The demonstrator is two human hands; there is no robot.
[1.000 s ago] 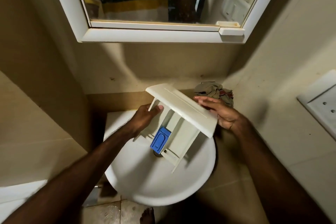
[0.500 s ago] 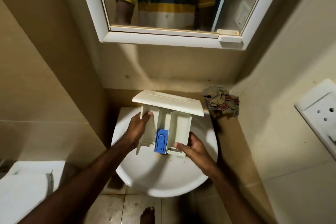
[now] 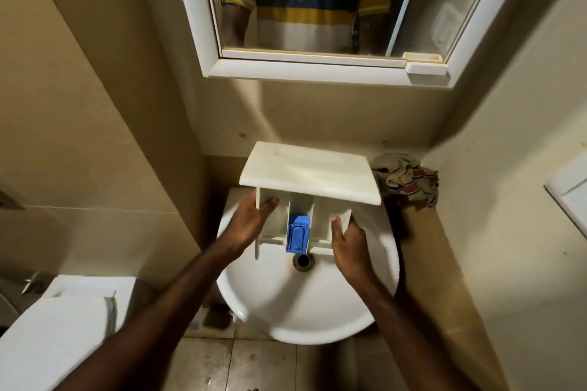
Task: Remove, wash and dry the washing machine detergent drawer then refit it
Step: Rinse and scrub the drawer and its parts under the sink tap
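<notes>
Both hands, left (image 3: 251, 225) and right (image 3: 347, 240), grip the drawer (image 3: 305, 178) by its side walls over the sink (image 3: 374, 276); it looks light, rigid and probably slippery.

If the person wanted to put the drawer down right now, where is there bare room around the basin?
The near half of the basin, from the drain toward the front rim, is bare. The white toilet lid at lower left is bare too. The back is crowded: the drawer, held by the left hand and right hand, fills it, and a crumpled cloth takes the right ledge.
</notes>
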